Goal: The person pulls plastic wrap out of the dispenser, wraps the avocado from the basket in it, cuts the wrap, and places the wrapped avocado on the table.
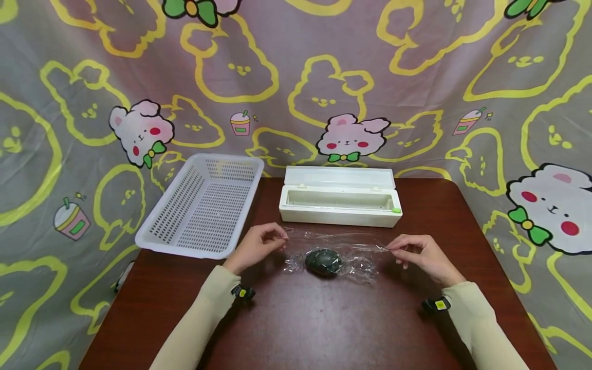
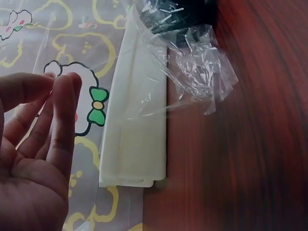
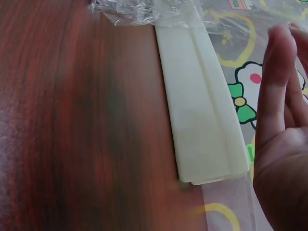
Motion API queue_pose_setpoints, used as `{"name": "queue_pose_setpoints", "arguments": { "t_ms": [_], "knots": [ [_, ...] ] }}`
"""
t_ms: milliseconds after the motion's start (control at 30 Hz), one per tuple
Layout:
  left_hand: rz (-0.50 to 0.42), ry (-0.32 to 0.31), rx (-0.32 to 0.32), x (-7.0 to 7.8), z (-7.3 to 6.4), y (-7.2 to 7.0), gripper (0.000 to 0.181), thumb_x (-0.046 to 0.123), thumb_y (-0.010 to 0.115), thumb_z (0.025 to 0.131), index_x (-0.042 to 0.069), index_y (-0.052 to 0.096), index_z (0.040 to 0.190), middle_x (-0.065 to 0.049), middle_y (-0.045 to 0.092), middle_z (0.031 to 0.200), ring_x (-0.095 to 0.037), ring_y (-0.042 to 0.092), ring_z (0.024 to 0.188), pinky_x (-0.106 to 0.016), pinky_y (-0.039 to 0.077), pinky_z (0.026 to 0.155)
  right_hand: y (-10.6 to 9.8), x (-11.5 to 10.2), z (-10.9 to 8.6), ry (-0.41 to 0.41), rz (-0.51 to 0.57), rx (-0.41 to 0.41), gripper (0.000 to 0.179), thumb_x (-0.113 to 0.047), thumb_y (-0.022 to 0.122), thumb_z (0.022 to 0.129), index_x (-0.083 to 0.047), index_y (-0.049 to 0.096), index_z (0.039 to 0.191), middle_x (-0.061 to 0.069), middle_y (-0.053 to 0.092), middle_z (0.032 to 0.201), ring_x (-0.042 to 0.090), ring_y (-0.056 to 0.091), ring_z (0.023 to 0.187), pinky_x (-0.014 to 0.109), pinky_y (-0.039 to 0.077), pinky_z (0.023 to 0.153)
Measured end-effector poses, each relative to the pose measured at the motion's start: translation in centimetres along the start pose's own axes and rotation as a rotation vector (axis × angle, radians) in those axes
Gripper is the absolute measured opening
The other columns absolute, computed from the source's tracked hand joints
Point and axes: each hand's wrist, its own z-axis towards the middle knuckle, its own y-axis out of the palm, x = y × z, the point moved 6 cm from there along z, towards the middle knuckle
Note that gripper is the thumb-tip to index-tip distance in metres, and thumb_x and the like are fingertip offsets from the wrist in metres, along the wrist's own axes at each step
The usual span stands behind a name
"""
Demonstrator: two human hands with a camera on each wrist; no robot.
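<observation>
— Across the upper frame, seeing what?

— Seeing a patterned curtain (image 1: 263,46) and, below, a brown table (image 1: 305,329).

— And at mid-frame?

— Seeing a white basket (image 1: 182,251) left of centre, an open white box (image 1: 339,215) at centre and clear film (image 1: 361,266) just below.

— Holding the film how?

— Pinching its left end with the left hand (image 1: 259,245), its right end with the right hand (image 1: 425,254), fingertips pressed together.

— And smallest?

— Seeing a dark oval object (image 1: 322,261) below centre, amid bunched film.
</observation>
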Motion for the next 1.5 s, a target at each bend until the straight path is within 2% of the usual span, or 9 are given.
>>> {"name": "queue_pose_setpoints", "arguments": {
  "t_ms": [100,233,467,700,933,1100,1267,1400,1500],
  "knots": [
    [0.080,0.011,-0.011,0.2,-0.6,0.1,0.007,0.003,0.071,0.096,0.003,0.073,0.103,-0.011,0.075,0.100,-0.022,0.073,0.088,-0.031,0.062,0.078,0.4,0.0,-0.2,-0.031,0.038,-0.050,0.014,0.000,0.070,0.095,0.004,0.075,0.108,0.025,0.072,0.103,0.026,0.071,0.072,0.036,0.062,0.062],
    [0.160,0.038,-0.046,0.3,-1.2,0.4,0.007,0.005,0.073,0.095,0.009,0.074,0.100,-0.001,0.075,0.101,-0.010,0.071,0.091,-0.028,0.060,0.082,1.0,0.0,-0.4,-0.090,0.100,-0.128,0.015,0.006,0.069,0.094,0.013,0.072,0.107,0.029,0.071,0.105,0.028,0.076,0.082,0.036,0.064,0.071],
    [0.170,0.114,-0.115,0.1,-2.0,0.9,0.010,-0.002,0.073,0.092,0.008,0.074,0.095,-0.002,0.074,0.097,-0.009,0.070,0.090,-0.028,0.061,0.084,1.7,0.4,-0.8,-0.137,0.053,-0.219,0.014,0.004,0.073,0.091,-0.001,0.079,0.103,0.018,0.076,0.105,0.020,0.074,0.097,0.030,0.063,0.076],
    [0.281,0.221,-0.159,-0.3,-2.5,1.3,0.015,-0.005,0.074,0.088,0.010,0.076,0.089,0.001,0.074,0.098,-0.011,0.069,0.097,-0.029,0.059,0.088,2.4,0.6,-0.9,-0.189,-0.025,-0.302,0.016,0.004,0.074,0.091,-0.002,0.080,0.104,0.015,0.076,0.108,0.017,0.071,0.104,0.025,0.059,0.082],
    [0.416,0.253,-0.172,-0.7,-2.6,1.8,0.020,-0.006,0.073,0.084,0.014,0.076,0.085,-0.001,0.075,0.099,-0.014,0.069,0.098,-0.032,0.057,0.090,3.0,0.7,-0.8,-0.199,-0.097,-0.330,0.016,0.004,0.071,0.093,0.000,0.080,0.105,0.017,0.076,0.110,0.020,0.070,0.106,0.022,0.056,0.086],
    [0.486,0.247,-0.200,-1.0,-2.7,2.4,0.022,-0.005,0.067,0.087,0.014,0.077,0.089,0.003,0.073,0.100,-0.012,0.069,0.098,-0.031,0.058,0.089,3.4,0.9,-0.7,-0.197,-0.145,-0.352,0.028,0.013,0.061,0.093,-0.003,0.080,0.108,0.015,0.075,0.113,0.019,0.069,0.106,0.023,0.056,0.080],
    [0.554,0.229,-0.214,-1.0,-2.7,2.8,0.014,0.009,0.069,0.094,0.017,0.079,0.096,0.007,0.074,0.102,-0.010,0.070,0.098,-0.031,0.058,0.090,3.6,1.3,-0.6,-0.186,-0.196,-0.361,0.033,0.014,0.059,0.094,-0.006,0.080,0.109,0.015,0.075,0.115,0.019,0.069,0.108,0.022,0.055,0.082],
    [0.596,0.236,-0.176,-0.9,-2.5,3.0,0.017,0.028,0.068,0.101,0.018,0.081,0.099,0.008,0.076,0.102,-0.008,0.071,0.097,-0.031,0.058,0.090,3.6,1.5,-0.4,-0.168,-0.239,-0.350,0.028,0.007,0.062,0.097,-0.009,0.080,0.110,0.012,0.076,0.117,0.018,0.070,0.110,0.019,0.052,0.090],
    [0.613,0.251,-0.121,-0.7,-2.3,3.1,0.017,0.029,0.070,0.100,0.019,0.083,0.096,0.009,0.076,0.098,-0.007,0.071,0.093,-0.030,0.059,0.087,3.5,1.2,-0.3,-0.167,-0.289,-0.294,0.024,0.002,0.066,0.097,-0.013,0.080,0.110,0.006,0.077,0.113,0.014,0.070,0.107,0.018,0.053,0.091]
  ]
}}
